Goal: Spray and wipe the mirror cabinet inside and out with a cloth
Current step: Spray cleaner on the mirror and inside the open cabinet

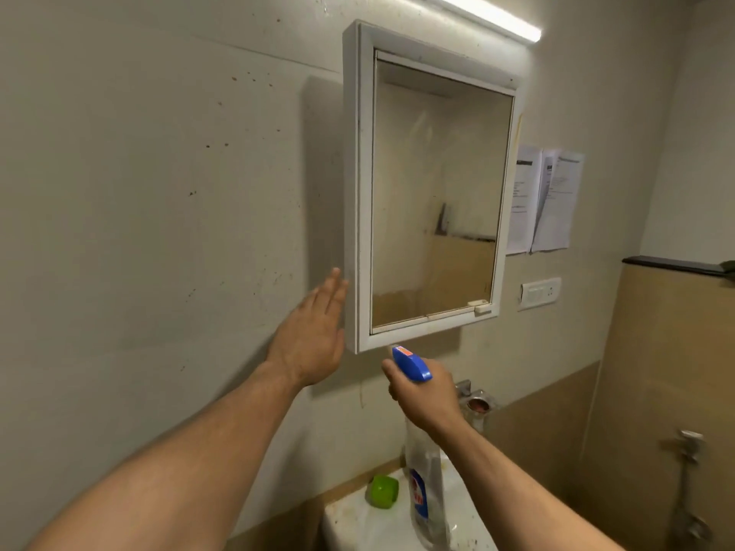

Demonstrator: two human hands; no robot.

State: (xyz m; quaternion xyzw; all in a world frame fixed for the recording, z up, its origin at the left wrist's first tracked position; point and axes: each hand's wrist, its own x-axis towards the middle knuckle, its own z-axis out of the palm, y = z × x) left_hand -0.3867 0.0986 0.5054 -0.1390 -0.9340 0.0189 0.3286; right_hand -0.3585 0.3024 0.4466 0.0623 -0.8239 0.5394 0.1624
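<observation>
White-framed mirror cabinet (360,184), blue-headed clear spray bottle (411,363), green object (382,491), beige tiles (656,371).

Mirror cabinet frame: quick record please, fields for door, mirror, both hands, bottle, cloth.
cabinet: white, wall-mounted, door shut
mirror: hazy
left hand: flat, fingers straight, beside the cabinet's left side; contact unclear
right hand: grips spray bottle at the neck, blue nozzle pointed up at the cabinet's lower edge
cloth: none in view
below: green object
</observation>
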